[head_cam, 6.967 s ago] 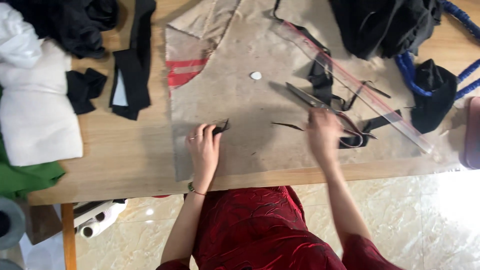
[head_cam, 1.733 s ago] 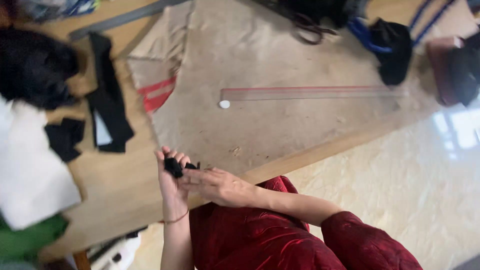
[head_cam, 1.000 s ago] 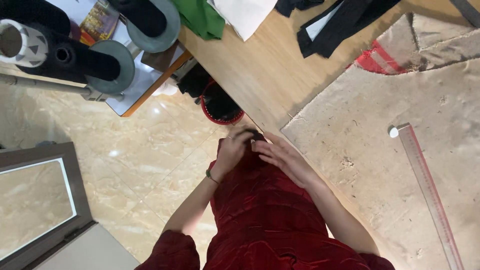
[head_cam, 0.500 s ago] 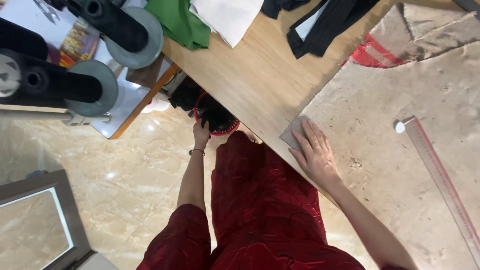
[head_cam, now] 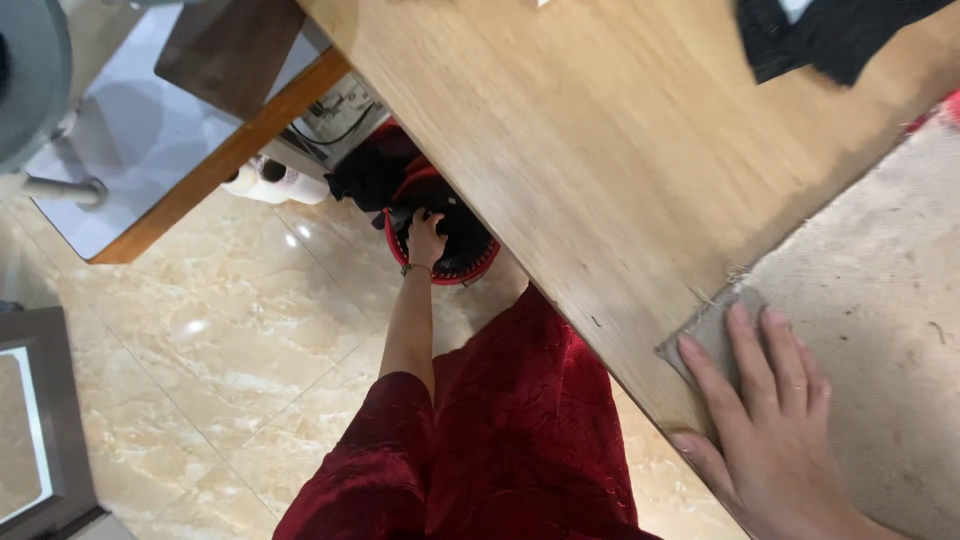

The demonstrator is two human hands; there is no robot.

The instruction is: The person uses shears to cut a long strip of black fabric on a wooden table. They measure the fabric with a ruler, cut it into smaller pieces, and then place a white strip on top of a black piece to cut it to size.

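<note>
The left hand (head_cam: 425, 240) reaches down under the table with its fingers curled over the rim of a round red plastic basket (head_cam: 440, 275) on the floor; whether they grip a scrap of the black cloth (head_cam: 375, 175) heaped in and around it cannot be told, as the fingertips sink into the dark pile. A thin bracelet circles that wrist, and the bare forearm runs back toward six o'clock into a dark red velvet sleeve (head_cam: 375, 455). The right hand (head_cam: 770, 420) lies flat and spread, palm down, holding nothing, its fingers pressing the frayed corner of a coarse beige fabric sheet (head_cam: 880, 300) that covers the table from about three to five o'clock. The light wooden tabletop (head_cam: 600, 130) slants from twelve o'clock down to that hand. At one o'clock a black cloth piece (head_cam: 830, 35) rests on the wood. At ten o'clock stands a darker wooden shelf (head_cam: 225, 60) above the glossy marbled beige floor tiles (head_cam: 220, 370)
</note>
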